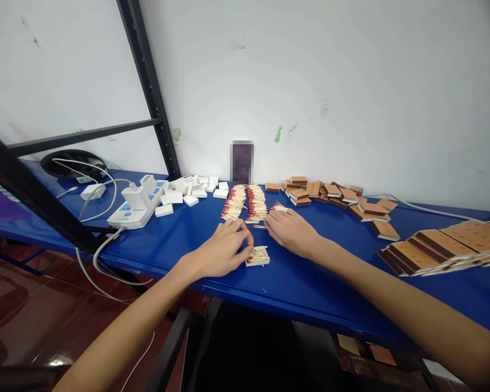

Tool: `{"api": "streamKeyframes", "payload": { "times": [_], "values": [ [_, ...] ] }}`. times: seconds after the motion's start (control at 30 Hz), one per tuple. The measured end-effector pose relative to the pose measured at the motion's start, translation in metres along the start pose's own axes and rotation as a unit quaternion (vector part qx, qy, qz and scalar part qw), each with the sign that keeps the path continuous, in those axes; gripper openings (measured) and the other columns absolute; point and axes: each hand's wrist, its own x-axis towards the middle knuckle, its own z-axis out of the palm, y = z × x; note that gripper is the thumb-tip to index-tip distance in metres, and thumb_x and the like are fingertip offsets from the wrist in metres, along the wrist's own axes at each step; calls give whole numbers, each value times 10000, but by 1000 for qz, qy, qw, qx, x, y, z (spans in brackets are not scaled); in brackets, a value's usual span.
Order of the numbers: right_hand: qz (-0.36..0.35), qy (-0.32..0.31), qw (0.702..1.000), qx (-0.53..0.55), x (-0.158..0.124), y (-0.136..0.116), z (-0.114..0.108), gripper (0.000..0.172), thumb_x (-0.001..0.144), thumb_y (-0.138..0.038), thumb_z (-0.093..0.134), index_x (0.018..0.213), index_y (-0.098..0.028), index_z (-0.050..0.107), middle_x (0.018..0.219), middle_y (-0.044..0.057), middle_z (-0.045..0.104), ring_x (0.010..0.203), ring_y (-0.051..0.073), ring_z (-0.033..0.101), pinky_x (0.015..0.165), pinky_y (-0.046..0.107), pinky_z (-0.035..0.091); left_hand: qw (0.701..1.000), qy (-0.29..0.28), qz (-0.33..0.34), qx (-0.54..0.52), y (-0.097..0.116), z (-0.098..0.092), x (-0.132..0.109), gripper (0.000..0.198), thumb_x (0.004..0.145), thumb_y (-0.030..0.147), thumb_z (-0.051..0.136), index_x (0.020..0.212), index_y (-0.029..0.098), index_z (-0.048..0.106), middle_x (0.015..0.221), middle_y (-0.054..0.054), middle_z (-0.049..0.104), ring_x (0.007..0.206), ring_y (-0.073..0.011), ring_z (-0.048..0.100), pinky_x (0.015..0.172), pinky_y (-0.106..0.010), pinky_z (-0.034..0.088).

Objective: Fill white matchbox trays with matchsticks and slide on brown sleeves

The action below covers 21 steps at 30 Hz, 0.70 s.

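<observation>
My left hand (227,249) is curved over the blue table, its thumb and fingers apart. The thumb is at the left edge of a small white matchbox tray (257,263) with loose matches (260,253) in it. Just beyond my left fingertips lies a left row of red-tipped matches (236,201), beside a right row of matches (256,202). My right hand (292,231) rests low on the table, fingers bent toward a stray match (258,226). A small bunch of matches (279,207) shows behind it; what lies under its palm is hidden.
White empty-looking trays (190,190) lie heaped at back left, beside a power strip (136,209) with chargers and cables. Brown matchbox sleeves (335,191) are scattered at back right. More sleeves (445,247) are stacked at the right. A black rack post (149,81) stands left.
</observation>
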Motion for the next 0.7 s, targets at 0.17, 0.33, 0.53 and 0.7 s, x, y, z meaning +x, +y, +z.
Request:
{"api": "streamKeyframes", "payload": {
  "times": [0.17,0.33,0.53,0.7],
  "values": [
    [9,27,997,76,-12,1,-13,226,999,-202,377,906,-156,578,927,92,666,830,211,600,723,327,329,1000,-6,7,-19,8,4,-1,227,985,345,428,1018,203,602,1020,-54,526,1001,-220,484,878,-382,375],
    [28,14,983,183,-29,-2,-25,173,986,-218,403,886,-192,542,897,52,650,759,182,576,673,308,332,999,-43,23,-13,0,3,4,208,952,308,491,1095,241,627,1027,-45,547,980,-218,507,866,-374,371],
    [35,-7,965,259,-42,-5,-29,163,987,-243,398,884,-209,520,870,31,637,758,175,565,729,315,371,997,-62,36,-27,-3,2,11,181,943,307,520,1038,225,652,987,-30,617,963,-199,556,909,-355,372],
    [39,-26,946,322,-49,-8,-36,161,979,-275,407,913,-220,543,849,26,638,726,172,553,689,304,403,997,-35,32,-60,-3,6,12,141,924,269,567,963,196,681,967,-18,687,901,-169,604,832,-294,420]
  ]
}}
